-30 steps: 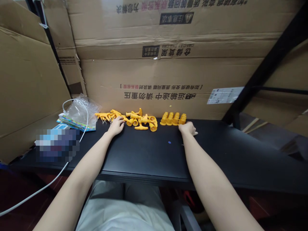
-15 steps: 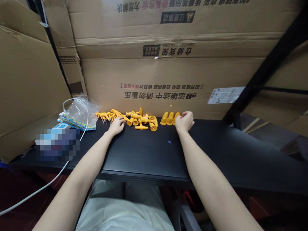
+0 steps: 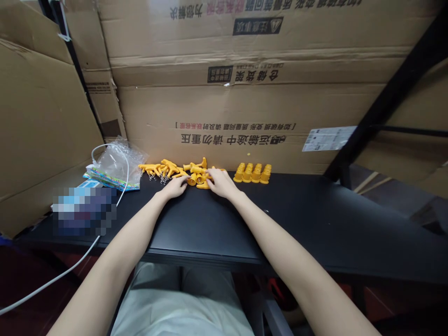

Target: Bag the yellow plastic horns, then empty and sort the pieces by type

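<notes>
My left hand (image 3: 174, 187) rests low at the left front of a pile of yellow corkscrews, its fingers apart and its fingertips against the yellow pieces. Over the pile's right side lies my right hand (image 3: 222, 183), fingers spread among the pieces; it hides some of them. Between the hands show a yellow flared sleeve (image 3: 191, 180) and a T-shaped handle (image 3: 202, 185). Yellow handles with bare metal spirals (image 3: 163, 176) lie left of the sleeves. To the right, several yellow sleeves (image 3: 256, 175) stand upright in close rows.
Cardboard (image 3: 224, 107) walls the back of the black table (image 3: 210, 228). At the left lie a clear plastic bag (image 3: 121, 161), a white cable (image 3: 126, 172) and a blurred-out object (image 3: 84, 210). A black frame post (image 3: 385, 98) slants at the right.
My right hand has moved left from the rows of upright sleeves to the corkscrew pile. Another sleeve stands uncovered at the rows' right end. My left hand has shifted slightly right and nearer me.
</notes>
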Action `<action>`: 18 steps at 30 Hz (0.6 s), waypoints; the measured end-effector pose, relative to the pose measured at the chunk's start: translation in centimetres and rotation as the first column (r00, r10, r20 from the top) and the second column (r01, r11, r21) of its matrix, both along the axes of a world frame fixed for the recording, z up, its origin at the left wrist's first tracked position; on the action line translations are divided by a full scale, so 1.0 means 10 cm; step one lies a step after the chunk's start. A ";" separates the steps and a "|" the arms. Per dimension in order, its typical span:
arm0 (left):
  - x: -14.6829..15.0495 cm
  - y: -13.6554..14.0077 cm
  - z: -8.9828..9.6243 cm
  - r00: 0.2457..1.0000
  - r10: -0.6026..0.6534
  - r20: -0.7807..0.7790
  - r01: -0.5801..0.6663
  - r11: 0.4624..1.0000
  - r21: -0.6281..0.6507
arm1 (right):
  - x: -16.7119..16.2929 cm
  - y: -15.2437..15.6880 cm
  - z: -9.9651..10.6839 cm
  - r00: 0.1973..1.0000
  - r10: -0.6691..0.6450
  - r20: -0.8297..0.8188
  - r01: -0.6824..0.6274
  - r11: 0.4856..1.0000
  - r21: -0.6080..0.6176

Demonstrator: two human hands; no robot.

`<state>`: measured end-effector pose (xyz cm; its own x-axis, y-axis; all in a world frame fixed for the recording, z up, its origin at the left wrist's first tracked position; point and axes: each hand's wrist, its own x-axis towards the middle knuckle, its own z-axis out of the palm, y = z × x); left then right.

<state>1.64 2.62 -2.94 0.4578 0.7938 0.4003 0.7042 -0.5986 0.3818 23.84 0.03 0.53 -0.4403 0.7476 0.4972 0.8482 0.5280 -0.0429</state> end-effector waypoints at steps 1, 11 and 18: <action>0.02 -0.02 0.01 1.000 0.001 0.010 -0.002 1.000 0.006 | -0.04 -0.02 -0.02 0.999 0.003 0.039 -0.002 0.999 -0.037; 0.16 -0.10 0.01 0.967 0.145 0.208 -0.162 0.985 0.067 | -0.15 0.00 -0.17 0.994 0.012 0.104 0.009 0.979 -0.205; 0.12 -0.12 0.13 0.883 0.215 0.418 -0.285 0.952 0.112 | -0.13 0.12 -0.25 0.986 0.027 -0.163 -0.064 0.971 -0.230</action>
